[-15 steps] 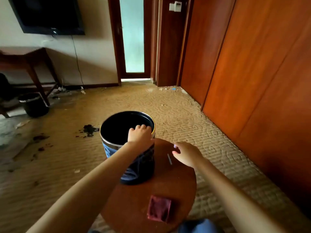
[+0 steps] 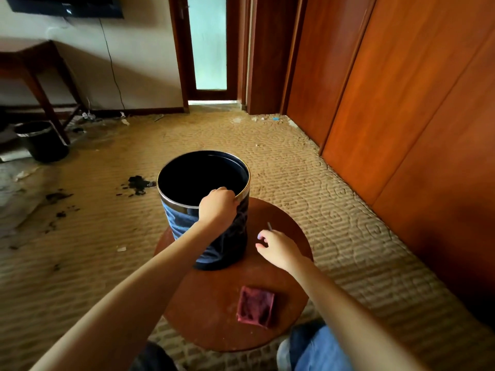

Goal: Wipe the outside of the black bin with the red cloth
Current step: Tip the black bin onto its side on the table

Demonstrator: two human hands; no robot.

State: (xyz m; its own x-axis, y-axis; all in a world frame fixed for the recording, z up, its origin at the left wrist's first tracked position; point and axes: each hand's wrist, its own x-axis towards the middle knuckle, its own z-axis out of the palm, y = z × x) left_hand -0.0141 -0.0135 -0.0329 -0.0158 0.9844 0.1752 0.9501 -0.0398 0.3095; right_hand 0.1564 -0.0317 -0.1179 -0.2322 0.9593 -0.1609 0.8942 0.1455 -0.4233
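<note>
The black bin (image 2: pixel 176 223) with a shiny metal rim stands upright on the far part of a small round wooden table (image 2: pixel 214 311). My left hand (image 2: pixel 217 204) grips the bin's near rim, fingers curled over the edge into the opening. My right hand (image 2: pixel 277 249) hovers just right of the bin above the tabletop, fingers loosely curled, holding nothing. The folded red cloth (image 2: pixel 256 306) lies flat on the near right part of the table, apart from both hands.
A thin pale stick (image 2: pixel 269 226) lies on the table beyond my right hand. A second black bin (image 2: pixel 41 140) stands on the carpet at far left by a wooden desk (image 2: pixel 34 73). Dark debris (image 2: pixel 138 183) spots the carpet. Wooden wardrobe doors (image 2: pixel 401 103) line the right.
The view has tilted down a little. My right hand has drawn back slightly towards me and its fingers have curled more. My left hand keeps its hold on the bin rim.
</note>
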